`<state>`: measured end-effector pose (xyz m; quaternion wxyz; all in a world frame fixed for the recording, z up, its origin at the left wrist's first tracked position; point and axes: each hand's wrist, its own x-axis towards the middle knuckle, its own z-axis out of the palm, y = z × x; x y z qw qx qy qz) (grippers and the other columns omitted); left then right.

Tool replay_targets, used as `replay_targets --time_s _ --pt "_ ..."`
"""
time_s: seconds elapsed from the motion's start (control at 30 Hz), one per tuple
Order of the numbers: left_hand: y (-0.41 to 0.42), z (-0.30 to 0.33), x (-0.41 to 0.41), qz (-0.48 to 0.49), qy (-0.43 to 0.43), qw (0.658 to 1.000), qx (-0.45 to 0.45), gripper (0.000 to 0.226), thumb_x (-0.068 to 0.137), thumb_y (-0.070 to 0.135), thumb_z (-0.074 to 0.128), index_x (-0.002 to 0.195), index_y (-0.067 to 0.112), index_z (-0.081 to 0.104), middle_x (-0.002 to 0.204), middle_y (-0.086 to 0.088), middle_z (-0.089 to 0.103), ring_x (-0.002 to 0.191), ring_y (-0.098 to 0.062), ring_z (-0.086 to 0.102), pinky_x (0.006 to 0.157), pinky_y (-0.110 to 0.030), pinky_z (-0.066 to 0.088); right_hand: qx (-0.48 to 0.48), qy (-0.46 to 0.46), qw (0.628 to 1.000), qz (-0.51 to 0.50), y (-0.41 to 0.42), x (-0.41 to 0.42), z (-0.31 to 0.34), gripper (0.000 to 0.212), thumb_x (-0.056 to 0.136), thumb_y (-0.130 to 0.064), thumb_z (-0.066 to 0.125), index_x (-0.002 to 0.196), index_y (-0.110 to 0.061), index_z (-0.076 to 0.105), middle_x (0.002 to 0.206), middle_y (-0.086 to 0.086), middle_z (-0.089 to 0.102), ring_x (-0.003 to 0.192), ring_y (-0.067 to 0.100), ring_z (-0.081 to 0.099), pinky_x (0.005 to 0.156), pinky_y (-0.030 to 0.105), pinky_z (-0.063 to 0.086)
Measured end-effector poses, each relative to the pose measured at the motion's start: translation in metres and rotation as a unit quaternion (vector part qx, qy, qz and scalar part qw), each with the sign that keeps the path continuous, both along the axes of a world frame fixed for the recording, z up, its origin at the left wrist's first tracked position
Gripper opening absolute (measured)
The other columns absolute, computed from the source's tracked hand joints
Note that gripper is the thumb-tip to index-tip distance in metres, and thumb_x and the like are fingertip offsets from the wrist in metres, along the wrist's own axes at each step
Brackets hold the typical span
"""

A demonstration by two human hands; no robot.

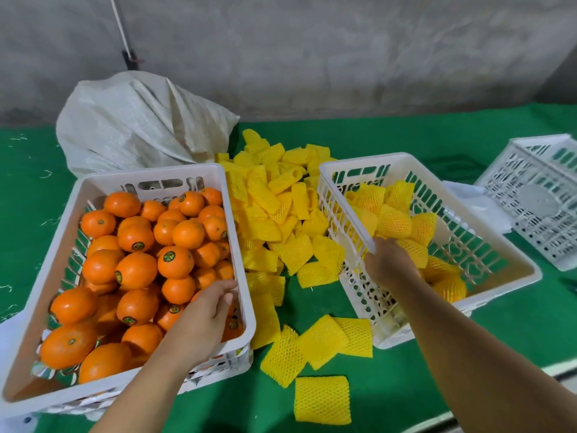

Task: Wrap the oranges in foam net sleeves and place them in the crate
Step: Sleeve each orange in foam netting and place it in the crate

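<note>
- Nearest, flat yellow foam net sleeves [321, 400] lie loose on the green desk [406, 385].
- The left hand [203, 320], fingers relaxed and holding nothing, reaches among the bare oranges [136, 270] in the white slatted plastic crate on the left [246, 310].
- The right hand [387, 264] dips into the white crate on the right [343, 195] beside the sleeved oranges [395, 221]; its grip is hidden.
- Likely between fruits; next, pick an orange and a sleeve.

Desk [437, 142]: covered in green cloth.
On it: orange crate [131, 179], yellow sleeves [321, 400], packing crate [371, 160], spare crate [530, 195], white sack [134, 126].
</note>
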<state>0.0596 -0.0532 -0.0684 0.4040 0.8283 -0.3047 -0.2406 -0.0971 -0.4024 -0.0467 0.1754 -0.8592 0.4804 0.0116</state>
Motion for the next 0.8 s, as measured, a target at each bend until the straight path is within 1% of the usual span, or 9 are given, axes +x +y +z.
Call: replay_targets --time_s 0.03,0.1,0.17,0.23,0.37,0.5,0.6,0.7,0.8 --pt "0.000 -0.001 0.000 0.000 -0.002 1.000 0.013 0.028 0.112 0.028 0.041 0.136 0.038 0.054 0.135 0.010 0.064 0.121 -0.007 0.058 0.097 -0.026 0.047 -0.004 0.005 1.000 0.012 0.001 0.003 0.001 0.038 0.107 -0.032 0.044 0.140 -0.013 0.046 0.106 0.008 0.060 0.088 0.027 0.062 0.064 0.037 0.052" --pt "-0.003 0.000 0.000 0.001 -0.031 0.999 0.045 0.030 0.113 0.028 0.040 0.139 0.036 0.052 0.135 0.008 0.066 0.118 -0.011 0.061 0.096 -0.033 0.053 0.022 -0.007 0.999 0.025 0.002 0.005 0.002 0.032 0.109 -0.030 0.042 0.132 -0.010 0.052 0.093 0.007 0.061 0.076 0.023 0.061 0.056 0.033 0.047" --pt "-0.005 0.003 -0.004 -0.004 -0.085 0.993 0.080 0.031 0.113 0.032 0.039 0.142 0.035 0.051 0.126 0.007 0.070 0.104 -0.015 0.068 0.085 -0.044 0.060 0.054 -0.026 0.998 0.023 0.004 0.006 0.005 0.033 0.110 -0.028 0.040 0.132 -0.007 0.054 0.099 0.013 0.065 0.082 0.029 0.064 0.064 0.038 0.053" --pt "-0.006 0.006 -0.007 -0.006 -0.130 0.987 0.098 0.031 0.112 0.034 0.039 0.141 0.035 0.050 0.116 0.007 0.072 0.089 -0.014 0.068 0.072 -0.044 0.061 0.059 -0.036 0.997 0.022 0.006 0.007 0.008 0.034 0.110 -0.026 0.041 0.134 -0.005 0.053 0.104 0.017 0.066 0.088 0.033 0.065 0.070 0.041 0.055" --pt "-0.005 0.010 -0.011 -0.013 -0.157 0.983 0.091 0.021 0.111 0.037 0.040 0.127 0.037 0.054 0.099 0.009 0.069 0.077 -0.011 0.064 0.065 -0.043 0.058 0.063 -0.046 0.997 0.021 0.009 0.010 0.010 0.030 0.108 -0.022 0.044 0.130 -0.005 0.056 0.101 0.016 0.069 0.087 0.033 0.068 0.073 0.047 0.061" --pt "-0.007 0.014 -0.014 -0.018 -0.171 0.981 0.088 0.015 0.110 0.038 0.042 0.116 0.033 0.055 0.082 0.009 0.060 0.069 -0.013 0.061 0.060 -0.044 0.056 0.058 -0.043 0.997 0.033 0.022 0.018 0.011 0.027 0.107 -0.022 0.048 0.126 -0.004 0.058 0.101 0.016 0.070 0.088 0.032 0.069 0.074 0.045 0.061" --pt "-0.008 0.018 -0.016 -0.025 -0.167 0.981 0.092 0.016 0.109 0.039 0.043 0.119 0.032 0.054 0.085 0.010 0.060 0.071 -0.014 0.062 0.062 -0.044 0.056 0.022 -0.023 0.997 0.069 0.046 0.030 0.003 0.027 0.107 -0.024 0.049 0.122 -0.004 0.059 0.103 0.014 0.069 0.090 0.030 0.068 0.070 0.036 0.054" --pt "-0.007 0.020 -0.019 -0.040 -0.159 0.981 0.105 0.020 0.109 0.039 0.041 0.124 0.030 0.050 0.101 0.007 0.062 0.077 -0.019 0.063 0.066 -0.043 0.056 0.015 -0.029 0.994 0.102 0.067 0.039 -0.008 0.026 0.107 -0.025 0.048 0.122 -0.007 0.059 0.107 0.014 0.067 0.095 0.031 0.065 0.070 0.032 0.043" --pt "-0.008 0.021 -0.020 -0.079 -0.083 0.987 0.113 0.030 0.111 0.036 0.036 0.139 0.023 0.038 0.098 -0.001 0.057 0.071 -0.016 0.056 0.063 -0.040 0.049 0.034 -0.049 0.993 0.101 0.074 0.043 -0.007 0.027 0.108 -0.024 0.047 0.124 -0.005 0.059 0.112 0.016 0.068 0.101 0.034 0.066 0.077 0.037 0.051"
